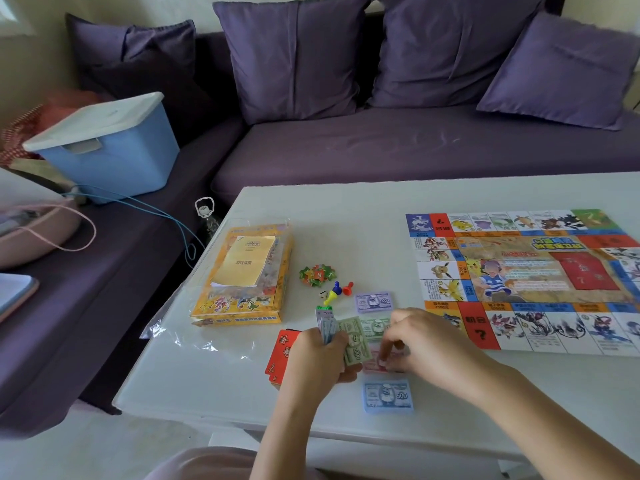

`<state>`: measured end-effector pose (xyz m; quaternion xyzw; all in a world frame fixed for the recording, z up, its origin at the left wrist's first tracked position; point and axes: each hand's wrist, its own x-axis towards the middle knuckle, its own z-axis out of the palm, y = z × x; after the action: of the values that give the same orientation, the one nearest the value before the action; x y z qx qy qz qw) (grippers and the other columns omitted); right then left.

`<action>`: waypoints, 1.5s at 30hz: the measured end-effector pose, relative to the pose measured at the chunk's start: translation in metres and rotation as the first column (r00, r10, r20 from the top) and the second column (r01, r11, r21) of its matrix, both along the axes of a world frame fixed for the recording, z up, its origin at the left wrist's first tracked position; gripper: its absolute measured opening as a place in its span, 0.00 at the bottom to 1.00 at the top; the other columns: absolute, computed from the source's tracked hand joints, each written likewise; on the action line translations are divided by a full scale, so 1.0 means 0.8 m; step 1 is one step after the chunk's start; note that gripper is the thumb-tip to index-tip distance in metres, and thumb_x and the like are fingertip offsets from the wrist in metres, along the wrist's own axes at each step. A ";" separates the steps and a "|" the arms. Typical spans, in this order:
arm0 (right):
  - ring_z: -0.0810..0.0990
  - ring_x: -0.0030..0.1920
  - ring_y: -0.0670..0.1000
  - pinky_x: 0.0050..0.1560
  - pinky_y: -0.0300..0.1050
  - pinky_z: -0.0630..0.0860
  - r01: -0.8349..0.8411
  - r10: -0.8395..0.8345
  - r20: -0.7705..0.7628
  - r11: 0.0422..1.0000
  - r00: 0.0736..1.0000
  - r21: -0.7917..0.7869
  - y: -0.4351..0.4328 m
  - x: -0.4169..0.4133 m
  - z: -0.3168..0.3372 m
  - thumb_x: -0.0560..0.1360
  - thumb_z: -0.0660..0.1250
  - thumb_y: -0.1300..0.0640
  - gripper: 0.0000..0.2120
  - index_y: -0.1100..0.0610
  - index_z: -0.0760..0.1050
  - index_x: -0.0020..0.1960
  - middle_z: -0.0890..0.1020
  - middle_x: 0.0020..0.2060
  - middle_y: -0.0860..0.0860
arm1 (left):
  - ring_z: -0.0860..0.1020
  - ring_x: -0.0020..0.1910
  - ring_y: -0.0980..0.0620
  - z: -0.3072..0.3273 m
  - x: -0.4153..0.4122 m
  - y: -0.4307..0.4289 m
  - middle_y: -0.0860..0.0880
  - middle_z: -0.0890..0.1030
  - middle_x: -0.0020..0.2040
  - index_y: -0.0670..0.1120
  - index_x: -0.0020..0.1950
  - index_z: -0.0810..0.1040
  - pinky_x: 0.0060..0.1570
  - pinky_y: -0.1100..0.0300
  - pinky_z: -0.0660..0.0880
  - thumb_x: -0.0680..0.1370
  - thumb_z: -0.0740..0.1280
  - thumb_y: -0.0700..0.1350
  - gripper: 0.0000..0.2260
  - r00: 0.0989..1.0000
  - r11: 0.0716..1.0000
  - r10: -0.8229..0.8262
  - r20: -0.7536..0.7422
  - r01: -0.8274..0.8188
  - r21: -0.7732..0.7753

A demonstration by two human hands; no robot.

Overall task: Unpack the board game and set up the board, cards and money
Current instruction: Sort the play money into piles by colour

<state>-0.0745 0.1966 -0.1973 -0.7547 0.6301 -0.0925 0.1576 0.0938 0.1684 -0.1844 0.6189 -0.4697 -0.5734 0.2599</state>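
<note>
My left hand (318,355) is curled round a wad of mixed bills (353,341), and my right hand (426,344) is pinching the pink notes (375,365) right beside it. The blue 500 stack (388,396) sits just below my fingers, with the board (519,278) off to the right.

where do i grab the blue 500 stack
Probably by its near long edge, coming from the person's side: the blue 500 stack lies flat, that edge is free, and pink notes sit close behind its far edge.

White table (346,209); on it board (526,278), yellow box (242,306), money piles (388,396), pawns (337,292).
</note>
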 end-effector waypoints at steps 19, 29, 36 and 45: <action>0.83 0.44 0.49 0.50 0.41 0.78 0.363 -0.334 0.861 0.912 0.383 0.192 -0.003 0.010 0.032 0.73 0.70 0.63 0.07 0.52 0.82 0.45 0.86 0.40 0.48 | 0.81 0.34 0.51 0.007 -0.010 0.008 0.45 0.82 0.37 0.39 0.46 0.78 0.35 0.59 0.80 0.81 0.60 0.40 0.09 0.900 0.986 0.116 -0.421 -0.154 -0.057; 0.83 0.41 0.48 0.48 0.45 0.75 0.326 -0.398 0.554 0.917 0.731 0.229 -0.030 -0.022 0.014 0.71 0.74 0.58 0.06 0.49 0.79 0.44 0.84 0.35 0.46 | 0.78 0.41 0.52 -0.008 -0.011 -0.001 0.45 0.80 0.44 0.42 0.44 0.78 0.43 0.57 0.77 0.81 0.60 0.40 0.10 0.970 0.987 0.143 -0.196 -0.155 -0.044; 0.81 0.37 0.43 0.36 0.34 0.71 0.380 -0.405 0.512 0.911 0.758 0.158 -0.042 -0.014 -0.006 0.70 0.75 0.57 0.06 0.52 0.79 0.43 0.83 0.35 0.47 | 0.77 0.41 0.52 -0.009 -0.016 -0.004 0.47 0.81 0.42 0.42 0.43 0.78 0.41 0.59 0.76 0.81 0.60 0.40 0.11 0.977 0.990 0.132 -0.168 -0.137 -0.018; 0.72 0.35 0.40 0.35 0.30 0.67 0.383 -0.359 0.453 0.923 0.816 0.041 -0.036 -0.018 -0.016 0.68 0.77 0.53 0.08 0.50 0.79 0.44 0.78 0.39 0.45 | 0.78 0.42 0.51 -0.005 -0.017 -0.003 0.47 0.81 0.43 0.43 0.42 0.78 0.47 0.54 0.77 0.81 0.60 0.41 0.11 0.978 0.991 0.130 -0.166 -0.131 0.004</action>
<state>-0.0892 0.1681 -0.2100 -0.5786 0.7082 -0.3108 0.2591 0.0802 0.1658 -0.1886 0.5974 -0.4067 -0.6033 0.3372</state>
